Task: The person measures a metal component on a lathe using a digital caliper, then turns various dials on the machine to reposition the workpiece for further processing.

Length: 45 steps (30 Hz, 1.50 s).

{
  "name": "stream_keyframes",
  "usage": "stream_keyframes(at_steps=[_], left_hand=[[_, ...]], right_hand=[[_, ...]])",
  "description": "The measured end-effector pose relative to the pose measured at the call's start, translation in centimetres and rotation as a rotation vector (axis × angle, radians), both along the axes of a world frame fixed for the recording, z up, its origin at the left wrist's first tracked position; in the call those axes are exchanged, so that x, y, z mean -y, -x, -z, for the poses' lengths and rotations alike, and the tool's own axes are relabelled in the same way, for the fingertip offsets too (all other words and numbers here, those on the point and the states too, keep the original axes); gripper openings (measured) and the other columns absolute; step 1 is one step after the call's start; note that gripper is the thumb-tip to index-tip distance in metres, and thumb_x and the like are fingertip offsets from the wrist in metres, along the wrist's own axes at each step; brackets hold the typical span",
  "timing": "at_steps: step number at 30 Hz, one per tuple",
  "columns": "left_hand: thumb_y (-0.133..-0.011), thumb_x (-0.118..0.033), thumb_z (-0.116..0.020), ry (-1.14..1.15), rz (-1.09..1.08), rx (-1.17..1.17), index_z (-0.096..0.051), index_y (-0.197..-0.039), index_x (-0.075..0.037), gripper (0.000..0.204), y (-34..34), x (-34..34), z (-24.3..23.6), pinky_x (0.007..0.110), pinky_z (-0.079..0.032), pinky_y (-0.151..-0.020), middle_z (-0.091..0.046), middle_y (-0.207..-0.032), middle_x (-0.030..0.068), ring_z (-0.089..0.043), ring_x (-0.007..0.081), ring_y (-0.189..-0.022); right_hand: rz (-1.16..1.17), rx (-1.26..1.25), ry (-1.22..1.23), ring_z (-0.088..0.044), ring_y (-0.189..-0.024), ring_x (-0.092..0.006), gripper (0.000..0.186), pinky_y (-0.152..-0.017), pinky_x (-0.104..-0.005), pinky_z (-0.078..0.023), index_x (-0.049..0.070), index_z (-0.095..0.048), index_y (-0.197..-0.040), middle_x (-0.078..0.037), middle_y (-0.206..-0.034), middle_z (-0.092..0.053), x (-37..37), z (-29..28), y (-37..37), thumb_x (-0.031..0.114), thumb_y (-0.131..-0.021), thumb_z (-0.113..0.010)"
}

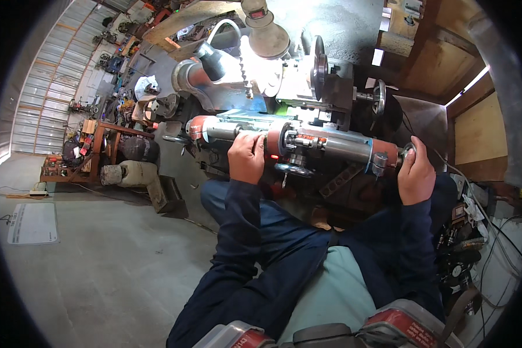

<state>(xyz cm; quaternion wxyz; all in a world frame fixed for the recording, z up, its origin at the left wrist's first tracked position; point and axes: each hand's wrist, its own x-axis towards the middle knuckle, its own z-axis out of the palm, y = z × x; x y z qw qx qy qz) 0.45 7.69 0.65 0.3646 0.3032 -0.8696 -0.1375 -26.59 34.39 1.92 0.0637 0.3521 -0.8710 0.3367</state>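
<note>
In front of me is a metalworking machine with a long horizontal steel cylinder (347, 147) that has red end sections. My left hand (247, 158) is closed at its left part, by a red collar (276, 139); what its fingers pinch is hidden. My right hand (417, 174) grips a small round metal handwheel (408, 152) at the cylinder's right end. Between my hands, a chrome handwheel (294, 170) sits below the cylinder. A bright lamp (212, 60) on a curved neck lights a shiny drill-like spiral (245, 64) behind.
Beyond the cylinder stand a dark disc wheel (318, 68) and another handwheel (379, 100). Wooden panels (480, 133) rise at the right, with cables below. To the left are a rusty stand (96, 153), a metal tank (129, 174) and a white sheet (33, 224) on the concrete floor.
</note>
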Motion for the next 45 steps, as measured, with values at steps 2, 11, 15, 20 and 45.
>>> stream_keyframes(at_steps=[2,11,15,20,45], left_hand=[[-0.092,-0.009,-0.067,-0.054,-0.123,-0.131,-0.070,-0.094,0.001,0.011,0.5,-1.9,1.6,0.037,-0.051,-0.071,-0.067,-0.084,0.0132,-0.065,0.0286,-0.075],[-0.099,-0.015,-0.064,-0.857,-0.479,-0.865,-0.066,-0.098,-0.001,0.014,2.7,-5.6,5.8,0.022,-0.046,-0.058,-0.064,-0.078,-0.0005,-0.057,0.0071,-0.065],[-0.099,-0.016,-0.062,-1.478,-0.410,-1.154,-0.063,-0.091,-0.005,0.014,1.4,-4.5,4.5,0.024,-0.051,-0.061,-0.063,-0.075,0.0010,-0.059,0.0103,-0.065],[-0.099,-0.010,-0.058,-1.751,-0.124,-1.314,-0.059,-0.097,-0.002,0.009,-2.7,-2.2,6.4,0.025,-0.055,-0.066,-0.061,-0.077,0.0024,-0.061,0.0104,-0.070],[-0.094,-0.008,-0.064,-0.035,-0.260,-0.159,-0.071,-0.098,-0.001,0.012,4.7,-8.0,2.4,0.037,-0.049,-0.065,-0.061,-0.080,0.0105,-0.061,0.0260,-0.072]], right_hand=[[0.019,-0.028,0.003,-0.067,-0.100,-0.0410,0.032,-0.082,-0.0453,-0.054,0.003,-0.059,-0.126,-0.021,-0.119,-0.066,-0.4,0.4,-0.5,0.012,-0.099,-0.047],[0.032,-0.187,0.290,-0.063,-0.114,-0.0430,0.045,-0.093,-0.0436,-0.052,-0.006,-0.047,-0.138,-0.028,-0.129,-0.060,-1.5,4.9,-2.5,0.022,-0.103,-0.044],[0.127,-0.202,0.282,-0.060,-0.115,-0.0459,0.053,-0.096,-0.0469,-0.049,-0.012,-0.043,-0.138,-0.032,-0.130,-0.056,-2.5,9.0,-3.4,0.029,-0.104,-0.042],[0.021,-0.229,0.394,-0.058,-0.109,-0.0397,0.054,-0.100,-0.0486,-0.042,-0.013,-0.043,-0.137,-0.029,-0.119,-0.059,-3.0,6.7,-3.0,0.029,-0.103,-0.048],[-0.099,-0.297,-0.064,-0.056,-0.089,-0.0334,0.045,-0.090,-0.0466,-0.041,0.005,-0.061,-0.127,-0.011,-0.096,-0.065,-1.0,-0.5,1.0,0.011,-0.083,-0.058]])
